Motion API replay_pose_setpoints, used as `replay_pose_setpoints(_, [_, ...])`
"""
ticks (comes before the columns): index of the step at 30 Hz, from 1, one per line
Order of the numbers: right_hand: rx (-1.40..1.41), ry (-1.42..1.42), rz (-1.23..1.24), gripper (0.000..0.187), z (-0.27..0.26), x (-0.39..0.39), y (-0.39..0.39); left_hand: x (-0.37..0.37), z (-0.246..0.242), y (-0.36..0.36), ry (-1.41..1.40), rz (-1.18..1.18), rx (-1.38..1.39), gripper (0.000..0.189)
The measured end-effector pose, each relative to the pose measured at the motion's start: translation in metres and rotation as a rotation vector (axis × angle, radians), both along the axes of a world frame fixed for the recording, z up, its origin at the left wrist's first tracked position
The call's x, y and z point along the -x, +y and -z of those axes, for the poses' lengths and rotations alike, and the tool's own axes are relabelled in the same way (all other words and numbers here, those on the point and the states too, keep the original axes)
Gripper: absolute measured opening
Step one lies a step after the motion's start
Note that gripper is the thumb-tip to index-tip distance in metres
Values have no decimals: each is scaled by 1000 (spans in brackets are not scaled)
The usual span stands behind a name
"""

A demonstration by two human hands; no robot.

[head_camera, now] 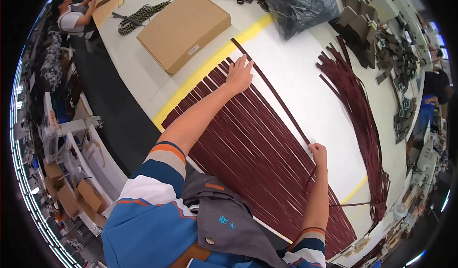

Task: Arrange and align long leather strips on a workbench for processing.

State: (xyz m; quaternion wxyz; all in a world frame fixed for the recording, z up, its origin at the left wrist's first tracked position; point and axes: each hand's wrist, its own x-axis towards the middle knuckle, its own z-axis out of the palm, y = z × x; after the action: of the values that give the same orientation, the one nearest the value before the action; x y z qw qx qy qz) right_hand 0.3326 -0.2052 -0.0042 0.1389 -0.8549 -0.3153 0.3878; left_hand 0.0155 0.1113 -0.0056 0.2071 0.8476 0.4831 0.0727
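Many narrow maroon webbing strips (pixel 250 153) lie side by side on a white sheet (pixel 286 64). One dark maroon strip (pixel 275 89) runs apart from them, diagonally across the white surface. Its near part is pinched in my right hand (pixel 318 155), and a loose tail hangs below the fist. My left hand (pixel 239 74) rests flat over the far ends of the row. The fingers are spread, with the fingertips close to the single strip. A loose bundle of maroon strips (pixel 357 114) lies farther right, its far ends fanned out.
Beyond a yellow tape line (pixel 200 76) sit a cardboard box (pixel 186 28) and a coiled patterned cord (pixel 137 19). A dark plastic bag (pixel 297 6) stands at the back. Webbing pieces with buckles (pixel 397 67) cover the right side. Another person (pixel 73 15) works at far left.
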Motion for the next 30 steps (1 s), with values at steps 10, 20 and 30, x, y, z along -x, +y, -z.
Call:
replay_pose_setpoints(10, [42, -6, -15, 28, -7, -12, -26, -6, 11, -19, 227, -117, 2, 63])
replay_pose_setpoints(20, [53, -11, -18, 28, -2, -15, -38, -2, 7, -20, 302, -131, 159, 68])
replay_pose_setpoints(30, [43, -40, -62, 27, 0, -17, -38, -4, 13, -24, 285, -78, 81, 64])
